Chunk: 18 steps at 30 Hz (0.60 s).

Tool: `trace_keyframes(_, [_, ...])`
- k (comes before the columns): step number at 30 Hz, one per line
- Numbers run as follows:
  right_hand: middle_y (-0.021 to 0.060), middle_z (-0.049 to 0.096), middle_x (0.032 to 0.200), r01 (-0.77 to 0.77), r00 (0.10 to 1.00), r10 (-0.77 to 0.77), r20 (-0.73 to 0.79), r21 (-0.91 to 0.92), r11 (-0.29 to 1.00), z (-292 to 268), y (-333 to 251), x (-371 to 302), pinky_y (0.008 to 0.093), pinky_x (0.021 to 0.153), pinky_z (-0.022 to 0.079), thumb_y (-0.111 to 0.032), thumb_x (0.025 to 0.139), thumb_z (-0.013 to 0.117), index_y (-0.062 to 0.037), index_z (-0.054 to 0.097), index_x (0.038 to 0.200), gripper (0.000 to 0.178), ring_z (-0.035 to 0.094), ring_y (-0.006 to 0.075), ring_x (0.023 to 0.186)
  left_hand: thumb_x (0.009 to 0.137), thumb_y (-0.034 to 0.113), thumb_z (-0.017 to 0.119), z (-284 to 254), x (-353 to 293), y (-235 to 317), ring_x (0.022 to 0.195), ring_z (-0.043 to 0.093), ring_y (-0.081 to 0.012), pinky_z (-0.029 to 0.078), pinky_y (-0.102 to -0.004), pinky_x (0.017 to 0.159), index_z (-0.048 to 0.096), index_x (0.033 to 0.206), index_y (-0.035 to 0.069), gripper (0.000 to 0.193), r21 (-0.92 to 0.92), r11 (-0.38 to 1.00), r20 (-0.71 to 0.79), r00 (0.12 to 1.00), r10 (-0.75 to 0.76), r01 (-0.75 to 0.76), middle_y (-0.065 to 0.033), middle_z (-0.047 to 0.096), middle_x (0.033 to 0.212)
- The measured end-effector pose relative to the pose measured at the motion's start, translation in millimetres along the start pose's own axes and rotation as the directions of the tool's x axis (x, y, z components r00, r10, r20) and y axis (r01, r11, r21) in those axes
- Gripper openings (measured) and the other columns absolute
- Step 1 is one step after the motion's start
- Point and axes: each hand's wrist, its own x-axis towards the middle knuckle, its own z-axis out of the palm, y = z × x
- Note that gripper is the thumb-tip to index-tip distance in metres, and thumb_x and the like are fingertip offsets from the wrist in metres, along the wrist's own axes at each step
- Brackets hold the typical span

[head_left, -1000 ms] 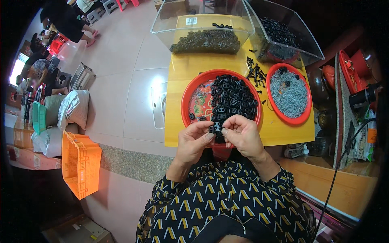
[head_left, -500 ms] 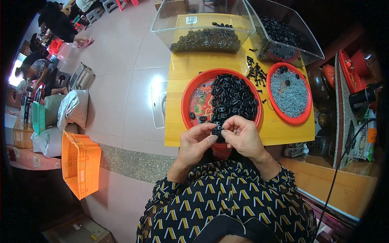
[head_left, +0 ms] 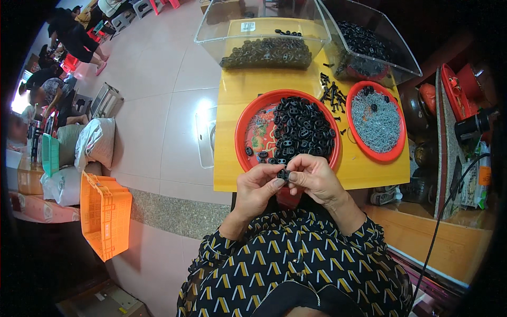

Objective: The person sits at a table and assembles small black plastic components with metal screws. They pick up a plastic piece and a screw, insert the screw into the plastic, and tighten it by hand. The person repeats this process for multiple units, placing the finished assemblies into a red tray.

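Grip: left hand (head_left: 254, 190) and right hand (head_left: 317, 182), thumbs and fingertips meeting, both clamping on one small black plastic piece (head_left: 284, 174).

Hidden or unclear: fingertips are covering much of the piece, so its full outline and any fastener in it are escaping view. Both hands are overlapping the near rim of a round red tray (head_left: 243, 140). Glare and clear walls are blurring the contents of the left clear bin (head_left: 211, 40) and right clear bin (head_left: 393, 76); the frame is cutting the left bin's far end. Background people are appearing small and partly cropped.

Edges and room: a yellow tabletop (head_left: 227, 169) is ending just below the tray, its near edge passing behind the hands. Bare yellow strips are showing left of the tray and at the near right corner. Loose black pegs (head_left: 332, 95) are lying on the tabletop between the tray and a red dish (head_left: 388, 157) of silvery screws (head_left: 375, 129). Pale floor tiles (head_left: 142, 132) are spreading to the left; an orange crate (head_left: 117, 222) is standing on that side, well apart.

Position: the held piece is sitting between the two thumbs, over the tray's near edge. Heaped black two-hole oval pieces (head_left: 303, 129) are filling the tray's right side, directly beyond the fingertips.
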Motion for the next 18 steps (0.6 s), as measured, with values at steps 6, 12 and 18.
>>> trace_keyframes(6, [0.0036,0.056,0.073,-0.024,0.999,0.025,0.028,-0.023,0.999,-3.4,1.5,0.5,0.0215,0.054,0.049,-0.007,0.078,0.062,-0.0008,0.054,0.085,0.012,0.056,0.01,0.06,0.078,-0.003,0.058,0.4,-0.5,-0.5,0.073,0.061,-0.0143,0.052,-0.0245,0.065,0.054,0.102,-0.004,0.025,0.136,0.99,0.004,0.999,0.035,-0.035,-0.0096,0.061,0.086])
trace_keyframes(12, [0.0042,0.057,0.071,-0.066,0.996,0.066,0.056,-0.011,0.998,-6.2,-1.1,1.6,0.0212,0.053,0.05,-0.008,0.078,0.061,-0.0015,0.053,0.082,0.011,0.057,0.0106,0.059,0.078,-0.002,0.057,-1.9,0.4,4.3,0.074,0.059,-0.0111,0.05,-0.0223,0.065,0.055,0.102,-0.004,0.024,0.345,0.935,0.058,0.996,0.068,-0.084,-0.0073,0.061,0.084])
trace_keyframes(18, [0.0051,0.058,0.071,-0.046,0.999,0.047,0.013,-0.027,0.999,-4.4,3.3,4.5,0.0213,0.052,0.05,-0.007,0.08,0.06,-0.0022,0.052,0.08,0.009,0.058,0.0108,0.057,0.078,-0.005,0.055,6.4,3.2,6.4,0.074,0.055,-0.0096,0.046,-0.022,0.066,0.056,0.099,-0.004,0.021,0.446,0.886,0.051,0.992,0.112,-0.123,-0.0057,0.06,0.083])
